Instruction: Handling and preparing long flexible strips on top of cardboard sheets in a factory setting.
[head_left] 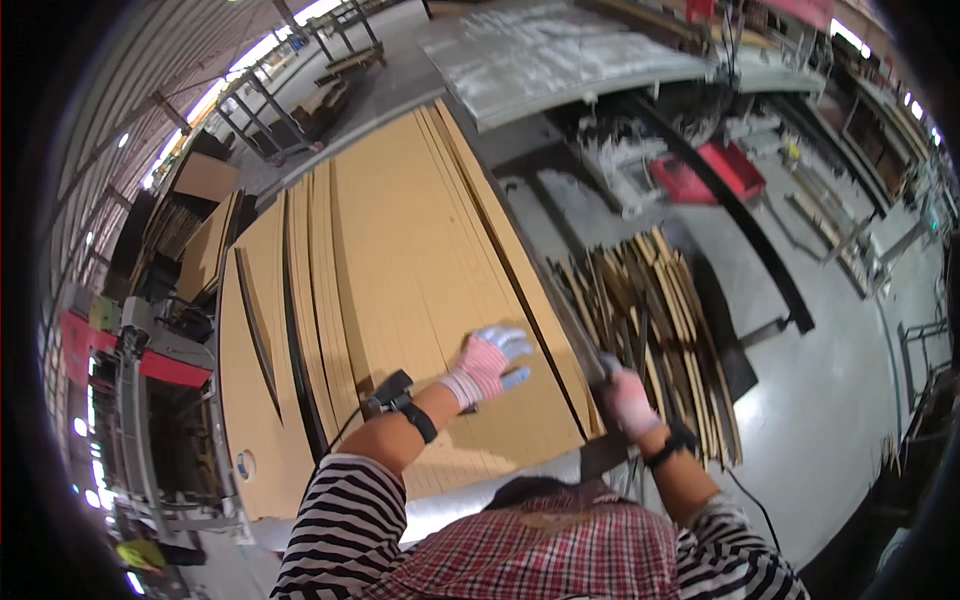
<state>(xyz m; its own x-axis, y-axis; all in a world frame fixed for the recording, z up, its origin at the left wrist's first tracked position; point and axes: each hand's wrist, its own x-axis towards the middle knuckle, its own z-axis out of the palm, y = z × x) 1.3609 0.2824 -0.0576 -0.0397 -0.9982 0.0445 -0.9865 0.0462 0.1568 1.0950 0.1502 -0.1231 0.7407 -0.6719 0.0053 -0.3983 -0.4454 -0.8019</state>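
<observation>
A stack of long light-brown boards point(400, 260) lies in front of me, running away toward the top of the view. My left hand point(487, 362), in a pink and white work glove, rests flat on the top board near its right side, fingers spread. My right hand point(627, 397), gloved the same way, is closed on the stack's right edge point(560, 350) near the close corner. A black band sits on each wrist.
A pile of narrow wood offcuts point(650, 320) lies on the grey floor to the right of the stack. A red bin point(710, 170) stands beyond it. A grey machine table point(560, 50) is at the top. Metal racks point(270, 110) and more boards point(205, 250) stand at the left.
</observation>
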